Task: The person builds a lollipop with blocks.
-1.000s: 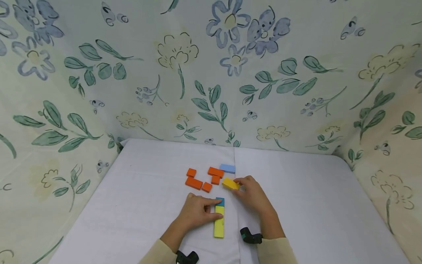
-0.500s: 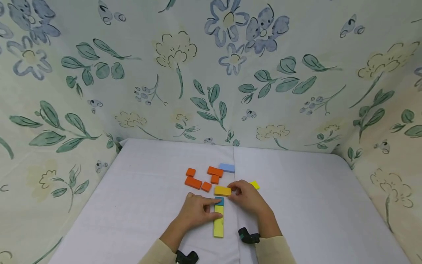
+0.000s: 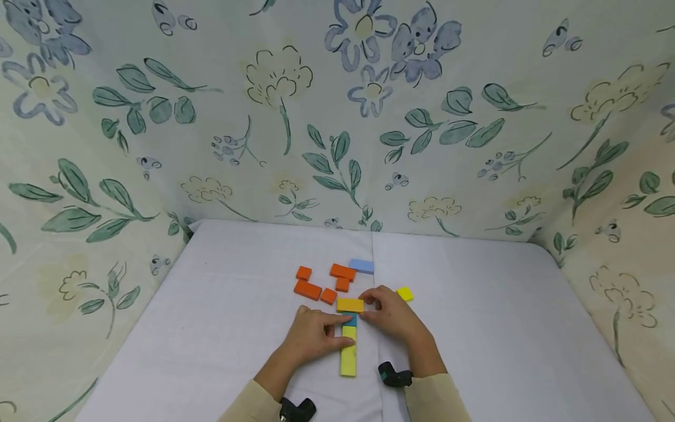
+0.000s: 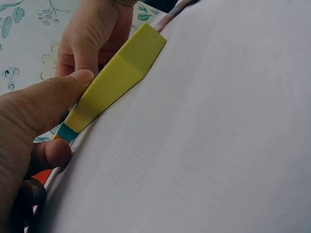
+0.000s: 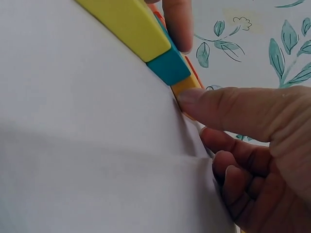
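Note:
A long yellow-green piece lies lengthwise on the white cloth, with a small blue block at its far end. My left hand lays its index fingertip on the blue block and its thumb on the yellow-green piece; its other fingers are tucked under. Across the far end of the blue block sits an orange-yellow block, forming a T shape. My right hand pinches that block's right end between thumb and fingers. In the right wrist view the thumb presses on the orange-yellow block, right beside the blue one.
Several orange blocks lie just beyond the hands, with a light blue block behind them. A small bright yellow block is right of my right hand. Floral fabric hangs behind the table's far edge.
My right hand has carried the orange-yellow block left and turned it crosswise against the blue block's far end. The bright yellow block has come into view. The left hand keeps its place.

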`<action>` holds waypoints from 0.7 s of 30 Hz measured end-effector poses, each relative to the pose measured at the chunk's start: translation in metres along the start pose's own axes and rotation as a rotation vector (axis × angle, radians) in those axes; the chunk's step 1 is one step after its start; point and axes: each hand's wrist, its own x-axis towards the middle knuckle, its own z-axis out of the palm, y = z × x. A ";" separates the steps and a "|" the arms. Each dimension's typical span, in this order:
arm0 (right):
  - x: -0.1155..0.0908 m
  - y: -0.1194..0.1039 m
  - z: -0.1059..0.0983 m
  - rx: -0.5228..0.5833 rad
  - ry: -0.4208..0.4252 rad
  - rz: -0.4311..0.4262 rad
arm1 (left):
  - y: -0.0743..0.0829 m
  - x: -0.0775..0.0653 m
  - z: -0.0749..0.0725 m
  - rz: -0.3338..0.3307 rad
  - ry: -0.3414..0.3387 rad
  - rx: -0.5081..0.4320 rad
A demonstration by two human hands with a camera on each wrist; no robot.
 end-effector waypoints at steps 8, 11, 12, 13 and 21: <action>0.000 0.000 -0.001 0.001 -0.014 -0.007 | 0.000 0.000 0.000 -0.008 -0.006 0.011; 0.000 0.001 -0.001 -0.002 -0.011 -0.012 | 0.000 0.000 0.000 -0.005 -0.004 0.010; 0.000 0.001 -0.001 -0.003 -0.010 -0.013 | 0.000 0.000 0.001 -0.003 -0.003 0.009; 0.000 0.001 -0.002 -0.002 -0.011 -0.013 | 0.001 0.000 0.001 -0.002 -0.001 0.007; -0.001 0.001 -0.002 0.011 -0.021 -0.014 | 0.001 0.000 0.001 -0.004 -0.003 0.000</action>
